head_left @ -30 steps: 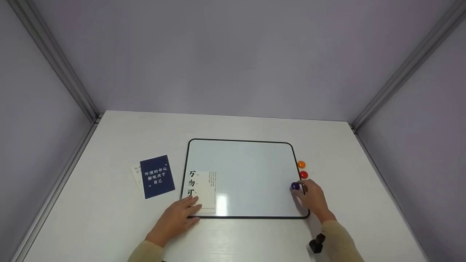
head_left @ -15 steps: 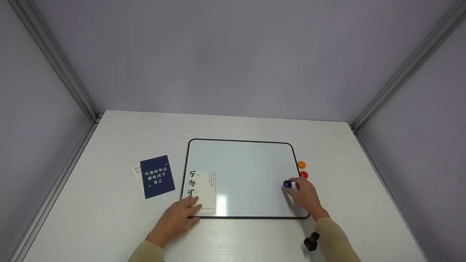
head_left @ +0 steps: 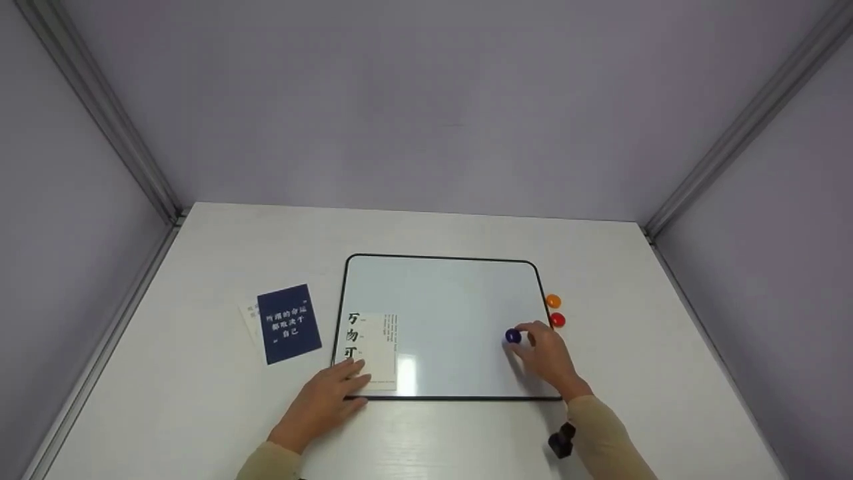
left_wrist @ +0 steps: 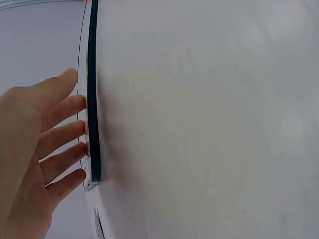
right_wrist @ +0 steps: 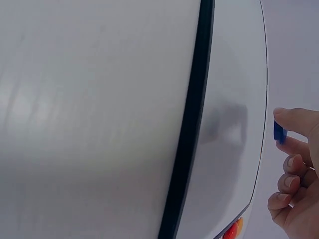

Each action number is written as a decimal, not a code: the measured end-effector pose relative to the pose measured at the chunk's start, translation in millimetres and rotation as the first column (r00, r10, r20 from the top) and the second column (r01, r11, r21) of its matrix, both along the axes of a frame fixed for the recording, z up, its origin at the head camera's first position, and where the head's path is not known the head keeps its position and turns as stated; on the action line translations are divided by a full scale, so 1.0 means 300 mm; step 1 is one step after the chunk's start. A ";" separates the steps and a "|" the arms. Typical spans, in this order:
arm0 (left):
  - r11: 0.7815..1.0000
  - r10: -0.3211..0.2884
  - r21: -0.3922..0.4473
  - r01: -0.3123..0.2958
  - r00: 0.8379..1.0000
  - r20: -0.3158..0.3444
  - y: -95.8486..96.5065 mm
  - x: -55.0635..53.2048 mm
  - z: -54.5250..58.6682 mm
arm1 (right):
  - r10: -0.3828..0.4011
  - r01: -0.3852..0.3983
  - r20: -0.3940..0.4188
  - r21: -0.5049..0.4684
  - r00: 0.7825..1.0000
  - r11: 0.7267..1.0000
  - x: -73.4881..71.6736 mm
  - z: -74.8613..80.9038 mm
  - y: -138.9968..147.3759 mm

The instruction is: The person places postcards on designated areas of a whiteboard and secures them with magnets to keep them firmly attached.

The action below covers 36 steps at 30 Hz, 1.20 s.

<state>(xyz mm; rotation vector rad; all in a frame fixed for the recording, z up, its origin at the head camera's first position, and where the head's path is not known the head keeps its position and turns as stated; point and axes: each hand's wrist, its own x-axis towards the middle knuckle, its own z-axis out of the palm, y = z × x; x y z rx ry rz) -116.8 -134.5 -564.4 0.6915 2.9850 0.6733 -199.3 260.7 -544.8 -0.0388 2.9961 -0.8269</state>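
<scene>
My right hand point(head_left: 548, 353) pinches a round blue magnet point(head_left: 512, 336) between thumb and index finger, above the right part of the whiteboard point(head_left: 453, 300). In the right wrist view the blue magnet point(right_wrist: 279, 132) shows edge-on between the two fingertips, the other fingers curled loosely. My left hand point(head_left: 321, 400) lies with straight fingers on the lower left corner of a cream card point(head_left: 378, 353) with black characters. That card rests at the whiteboard's lower left. In the left wrist view the left hand's point(left_wrist: 45, 129) fingertips are right at the black frame.
An orange magnet point(head_left: 554, 301) and a red magnet point(head_left: 558, 320) sit at the whiteboard's right edge. Left of the board lies a dark blue card point(head_left: 289, 324) over a pale card point(head_left: 250, 320). Grey panels point(head_left: 426, 107) stand around the white table point(head_left: 166, 373).
My right hand has carried the blue magnet leftward over the whiteboard from near its right edge. The left hand and the cards have stayed in place.
</scene>
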 end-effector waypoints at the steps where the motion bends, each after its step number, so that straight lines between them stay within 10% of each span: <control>1: 1.000 -0.003 -0.001 0.003 1.000 -0.003 0.000 0.000 0.000 | 0.003 -0.003 -0.004 0.000 1.000 1.000 0.000 0.000 -0.004; 36: 1.000 0.007 -0.019 -0.007 1.000 -0.015 0.006 -0.004 -0.002 | 0.123 -0.123 -0.100 0.004 0.987 0.992 -0.016 0.033 -0.167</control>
